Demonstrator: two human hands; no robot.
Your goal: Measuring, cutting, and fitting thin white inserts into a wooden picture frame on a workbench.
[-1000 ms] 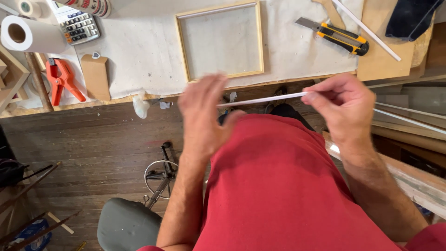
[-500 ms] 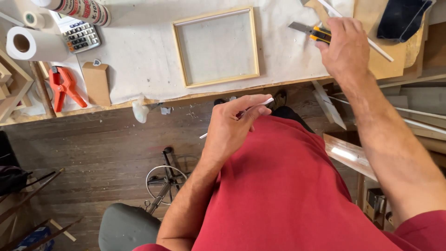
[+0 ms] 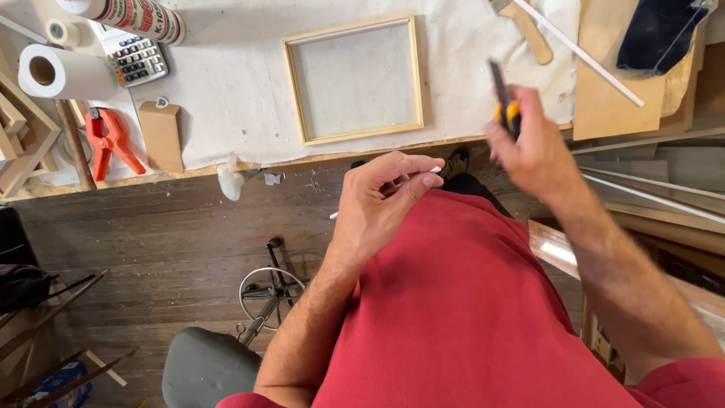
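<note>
The left hand (image 3: 381,204) is curled shut around a thin white strip (image 3: 434,170), thumb and fingertips pinching it so that one short end pokes out past the fingertips and the other end shows just beyond the heel of the hand (most of its length is hidden inside the grip). Held that way, close to the body over the red shirt, the strip appears steadied for working on its exposed tip.

The right hand (image 3: 532,147) is clamped on a yellow and black utility knife (image 3: 504,102), its dark blade end pointing up and away from the wrist; the hand is blurred, so the exact finger placing cannot be told. It hangs just off the near edge of the surface (image 3: 234,91), well apart from the left hand.

Beyond the left hand, on the cloth-covered surface, lies a light wooden frame (image 3: 355,79), flat and square to the edge. Further off to that hand's left sit a small wooden block (image 3: 161,136), an orange clamp (image 3: 109,140), a calculator (image 3: 134,60) and a paper roll (image 3: 57,73). Beyond the right hand a long white rod (image 3: 581,54) lies slantwise.
</note>
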